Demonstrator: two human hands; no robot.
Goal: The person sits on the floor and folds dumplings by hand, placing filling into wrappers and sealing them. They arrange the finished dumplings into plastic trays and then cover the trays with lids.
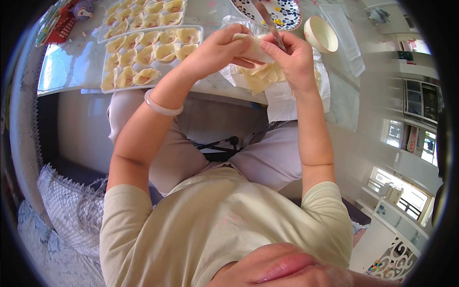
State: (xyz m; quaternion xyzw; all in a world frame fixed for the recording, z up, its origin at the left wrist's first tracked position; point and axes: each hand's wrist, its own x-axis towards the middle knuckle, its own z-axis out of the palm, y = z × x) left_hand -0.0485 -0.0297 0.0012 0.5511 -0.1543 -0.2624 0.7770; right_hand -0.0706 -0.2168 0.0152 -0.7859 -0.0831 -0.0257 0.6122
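Observation:
My left hand (229, 48) holds a pale dumpling wrapper (256, 49), partly folded, above the table. The wrapper's right edge is pinched by my right hand (294, 57), which also grips a flat metal utensil (267, 18) pointing up and away. Whether this is a knife or a spoon handle I cannot tell. Below my hands lies a loose pile of yellowish wrappers (263, 77) on white paper (283, 106). To the left, filled wontons (145, 55) stand in rows in a white plastic tray (125, 89). Any filling inside the held wrapper is hidden by my fingers.
A second tray (101, 34) of wontons sits behind the first. A patterned plate (247, 12) and a cream bowl (328, 36) stand at the back right, beside a clear plastic lid (346, 45). A red basket (64, 30) with pens is at the far left.

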